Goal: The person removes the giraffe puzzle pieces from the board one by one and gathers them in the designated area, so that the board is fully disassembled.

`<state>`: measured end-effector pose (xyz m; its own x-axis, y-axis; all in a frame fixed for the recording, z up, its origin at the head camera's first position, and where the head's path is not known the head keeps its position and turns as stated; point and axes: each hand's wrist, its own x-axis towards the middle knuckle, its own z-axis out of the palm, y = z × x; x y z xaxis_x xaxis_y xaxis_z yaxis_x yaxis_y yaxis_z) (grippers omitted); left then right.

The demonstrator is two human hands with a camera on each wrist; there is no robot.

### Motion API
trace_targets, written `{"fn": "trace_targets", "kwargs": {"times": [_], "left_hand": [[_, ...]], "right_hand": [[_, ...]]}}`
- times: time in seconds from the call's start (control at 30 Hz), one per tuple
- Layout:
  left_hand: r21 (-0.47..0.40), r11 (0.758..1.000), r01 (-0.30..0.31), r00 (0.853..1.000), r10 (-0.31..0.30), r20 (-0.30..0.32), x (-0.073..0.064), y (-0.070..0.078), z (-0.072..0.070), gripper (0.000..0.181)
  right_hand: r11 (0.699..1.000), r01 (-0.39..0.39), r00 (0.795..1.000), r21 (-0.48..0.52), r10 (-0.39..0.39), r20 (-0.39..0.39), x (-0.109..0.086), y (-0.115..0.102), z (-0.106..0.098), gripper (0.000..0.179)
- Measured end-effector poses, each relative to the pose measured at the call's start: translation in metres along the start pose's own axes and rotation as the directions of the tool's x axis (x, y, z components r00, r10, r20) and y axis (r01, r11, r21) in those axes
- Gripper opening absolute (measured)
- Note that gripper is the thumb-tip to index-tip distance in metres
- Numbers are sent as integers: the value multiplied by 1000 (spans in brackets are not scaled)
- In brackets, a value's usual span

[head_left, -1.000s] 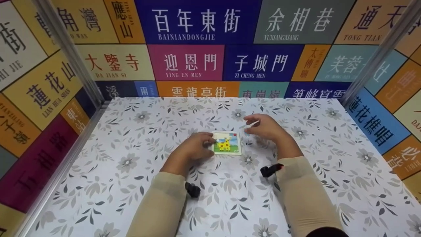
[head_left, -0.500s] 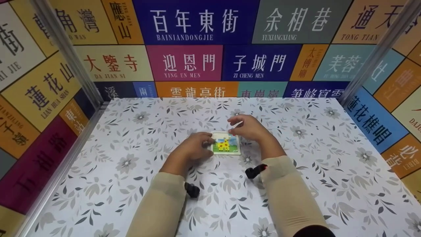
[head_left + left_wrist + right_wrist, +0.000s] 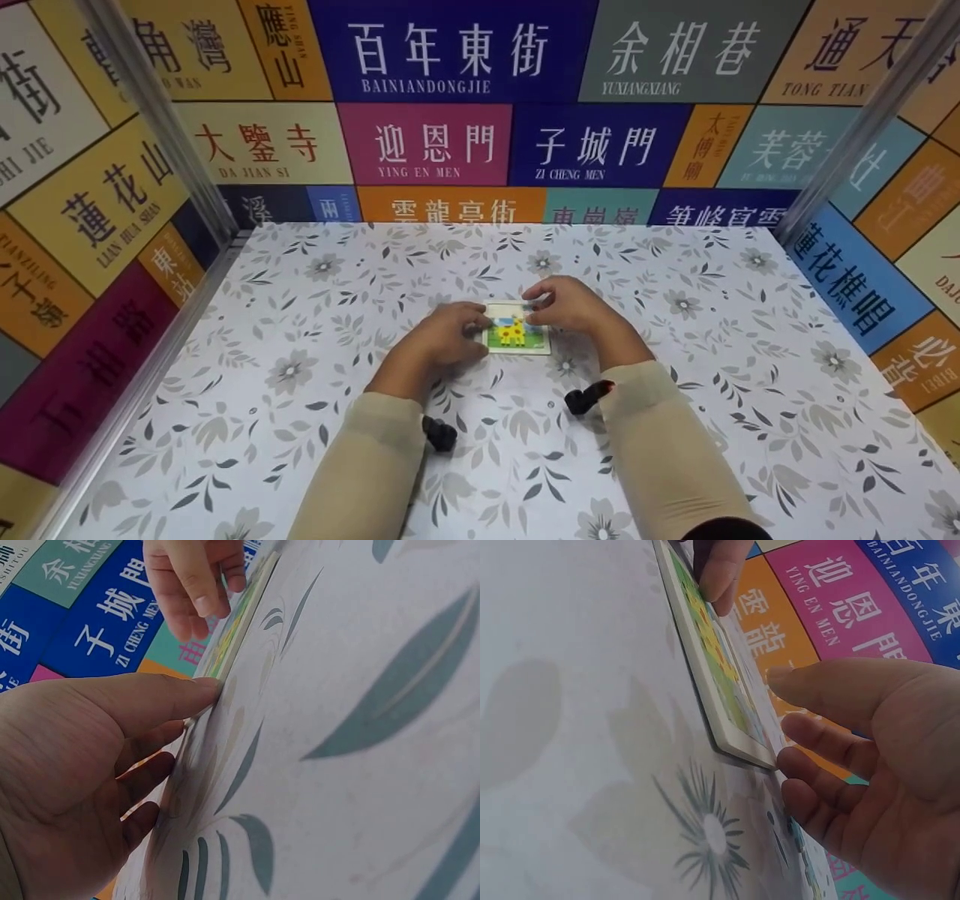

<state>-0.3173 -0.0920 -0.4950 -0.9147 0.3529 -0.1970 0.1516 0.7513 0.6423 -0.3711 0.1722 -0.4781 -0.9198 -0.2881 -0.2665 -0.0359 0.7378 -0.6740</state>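
Note:
A small giraffe picture puzzle in a white frame lies flat on the flowered tabletop. Yellow with red spots, the giraffe stands on green ground, with a pale strip above it. My left hand holds the frame's left side, thumb at the near corner and fingers at the far one. In the left wrist view its thumb touches the frame's edge. My right hand is over the upper right corner, hiding it. The right wrist view shows its fingers loosely bent beside the frame, with nothing visible between them and the thumb.
A white cloth with grey flowers and leaves covers the table. Panels with coloured signs rise behind it and at both sides. A black wrist camera sits on the right sleeve, and another camera on the left.
My right hand has come in leftward from beside the puzzle to its upper right corner, then slightly nearer, covering the red dot there. The left hand stays at the left edge.

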Motion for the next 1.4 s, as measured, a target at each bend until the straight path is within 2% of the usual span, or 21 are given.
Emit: {"fn": "trace_targets", "kwargs": {"times": [0.13, 0.4, 0.57, 0.9, 1.07, 1.23, 1.4], "left_hand": [[-6, 1000, 3, 1000, -3, -4, 0, 0, 0, 45], [-1, 1000, -15, 1000, 15, -18, -2, 0, 1, 44], [5, 999, -32, 999, 32, -23, -2, 1, 1, 42], [15, 1000, -24, 1000, 24, -17, -1, 0, 1, 42], [18, 1000, -24, 1000, 24, -7, 0, -1, 0, 42], [25, 998, -49, 999, 49, -21, -1, -1, 1, 43], [-4, 1000, -15, 999, 15, -40, -4, 1, 2, 46]], "right_hand": [[1000, 5, 1000, -24, -5, 6, 1, 1, 1, 40], [991, 80, 997, -105, -78, 21, 2, 3, 5, 32], [992, 67, 998, -103, -65, 24, 0, 1, 7, 23], [992, 71, 997, -105, -68, 38, -2, -1, 7, 21], [994, 50, 998, -97, -48, 30, -1, -3, 7, 26], [993, 71, 997, -90, -70, 22, 1, -1, 5, 37], [989, 110, 994, -96, -110, -1, 2, 2, 4, 41]]}}
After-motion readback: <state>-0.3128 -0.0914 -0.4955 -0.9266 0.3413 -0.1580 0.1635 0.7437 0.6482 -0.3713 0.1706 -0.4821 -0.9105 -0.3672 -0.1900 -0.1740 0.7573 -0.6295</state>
